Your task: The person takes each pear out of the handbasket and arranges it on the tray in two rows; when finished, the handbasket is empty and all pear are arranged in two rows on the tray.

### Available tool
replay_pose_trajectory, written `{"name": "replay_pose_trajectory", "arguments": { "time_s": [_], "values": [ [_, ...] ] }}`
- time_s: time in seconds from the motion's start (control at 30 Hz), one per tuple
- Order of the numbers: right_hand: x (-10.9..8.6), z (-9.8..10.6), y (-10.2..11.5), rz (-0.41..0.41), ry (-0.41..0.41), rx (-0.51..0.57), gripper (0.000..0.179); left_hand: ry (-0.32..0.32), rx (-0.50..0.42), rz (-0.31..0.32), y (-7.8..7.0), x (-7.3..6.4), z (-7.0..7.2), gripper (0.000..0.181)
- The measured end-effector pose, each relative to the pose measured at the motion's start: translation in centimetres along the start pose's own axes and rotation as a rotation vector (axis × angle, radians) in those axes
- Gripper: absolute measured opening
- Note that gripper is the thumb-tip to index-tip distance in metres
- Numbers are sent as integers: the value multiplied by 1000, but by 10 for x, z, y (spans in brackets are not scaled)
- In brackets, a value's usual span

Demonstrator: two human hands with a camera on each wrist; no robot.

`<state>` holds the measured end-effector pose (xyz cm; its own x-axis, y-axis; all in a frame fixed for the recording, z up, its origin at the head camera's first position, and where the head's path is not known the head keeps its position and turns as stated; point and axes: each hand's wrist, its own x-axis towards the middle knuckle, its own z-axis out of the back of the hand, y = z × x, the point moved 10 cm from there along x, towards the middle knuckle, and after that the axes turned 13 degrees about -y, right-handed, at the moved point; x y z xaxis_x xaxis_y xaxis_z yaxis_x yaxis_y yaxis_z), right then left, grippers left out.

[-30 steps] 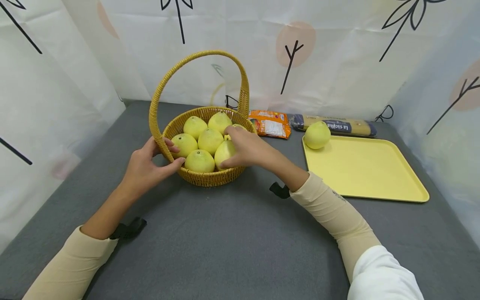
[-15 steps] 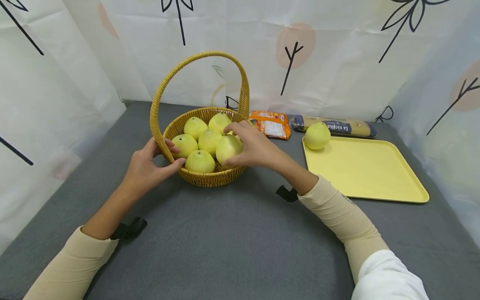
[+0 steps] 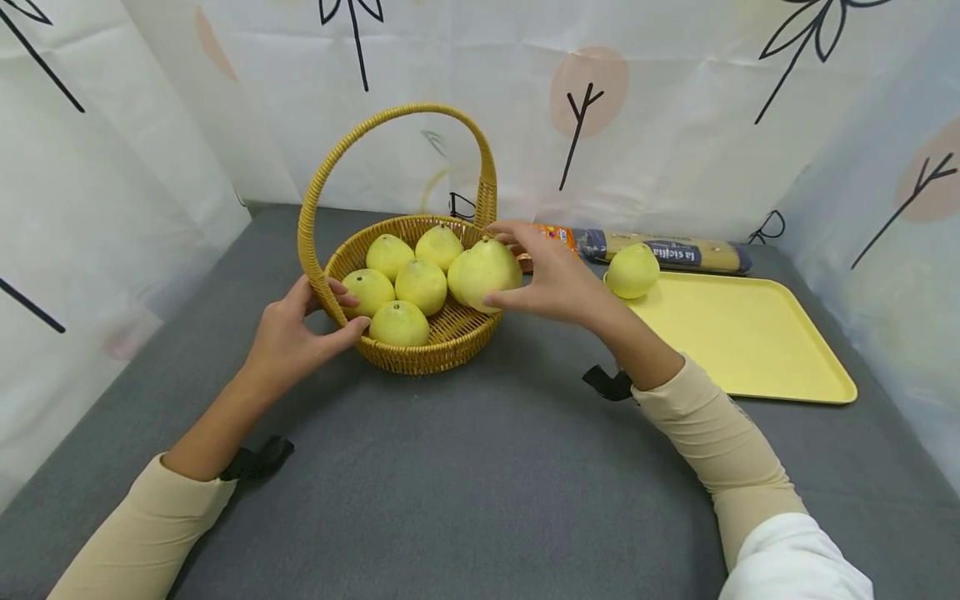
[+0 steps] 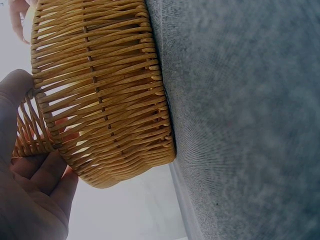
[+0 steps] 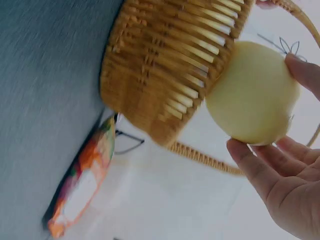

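A woven wicker basket with a tall arched handle holds several pale yellow-green pomelos. My left hand grips its rim at the near foot of the handle; in the left wrist view the thumb lies at the rim and the fingers sit behind the handle's foot. My right hand holds one pomelo at the right side of the basket, overlapping the rim in the head view. In the right wrist view this pomelo is between thumb and fingertips, level with the rim.
A yellow tray lies to the right, with one pomelo at its back left corner. Behind stand a spaghetti pack and an orange packet, partly hidden by my right hand in the head view. A patterned curtain backs the table.
My right hand has lifted a pomelo from the right front of the basket and carried it up and right to the rim. My left hand has stayed on the basket.
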<state>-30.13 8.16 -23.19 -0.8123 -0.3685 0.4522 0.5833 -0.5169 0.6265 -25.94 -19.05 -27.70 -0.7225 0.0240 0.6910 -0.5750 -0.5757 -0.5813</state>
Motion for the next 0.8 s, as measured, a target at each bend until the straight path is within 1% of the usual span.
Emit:
{"name": "replay_pose_trajectory", "arguments": {
  "time_s": [0.07,0.2,0.37,0.5,0.67,0.8],
  "values": [
    [-2,8,-3,-14,-17,23,77,-2,-2,-2,-1,1,0,42],
    [-8,19,-11,-43,-27,47,73,-2,-2,-5,-1,1,0,43],
    [-16,25,-18,-83,-8,53,78,-7,-1,3,-1,1,1,43],
    [-19,24,-20,-77,8,71,81,-9,-4,5,-2,0,2,44],
    [-24,26,-21,-58,0,79,84,-4,-6,9,0,0,0,43],
    [-29,31,-24,-66,-8,73,82,0,2,11,0,0,0,43]
  ]
}}
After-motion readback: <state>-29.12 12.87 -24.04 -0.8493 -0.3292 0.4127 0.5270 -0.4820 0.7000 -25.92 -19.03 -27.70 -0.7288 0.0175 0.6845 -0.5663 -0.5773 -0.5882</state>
